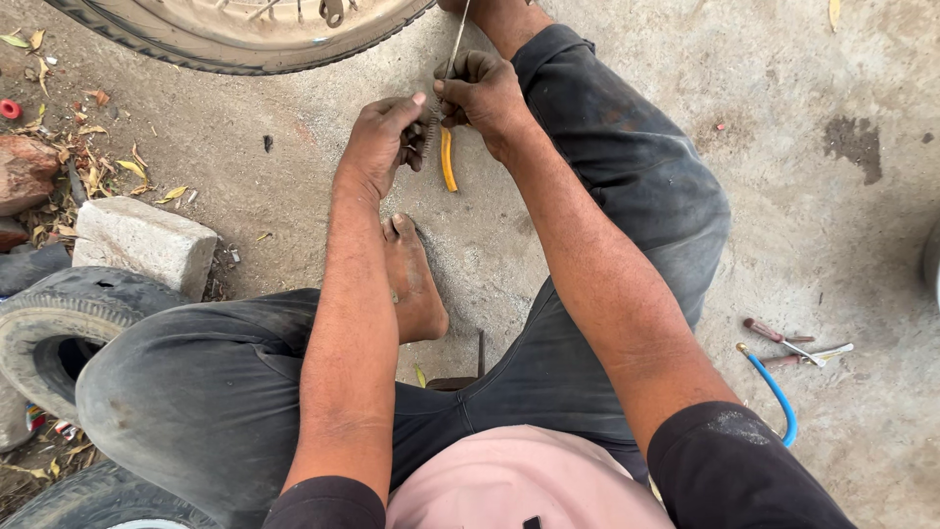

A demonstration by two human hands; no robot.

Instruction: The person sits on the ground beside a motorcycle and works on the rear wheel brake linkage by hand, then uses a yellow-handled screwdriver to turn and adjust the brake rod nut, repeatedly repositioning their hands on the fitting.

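Both my hands meet over the concrete ground in front of my bent knees. My left hand [384,142] grips a dark tool with a yellow handle [447,162] that hangs down between the hands. My right hand [480,90] pinches a thin metal rod [457,37] that runs up toward the top edge, its lower end at the tool's jaws. A bare foot [411,279] rests on the ground just below the hands. The tool's head is hidden by my fingers.
A wheel with a tyre [235,39] lies at the top left. A concrete block [142,240], a brick [24,171] and dry leaves sit at left, with old tyres [49,333] below. Pliers [798,348] and a blue hose [774,392] lie at right.
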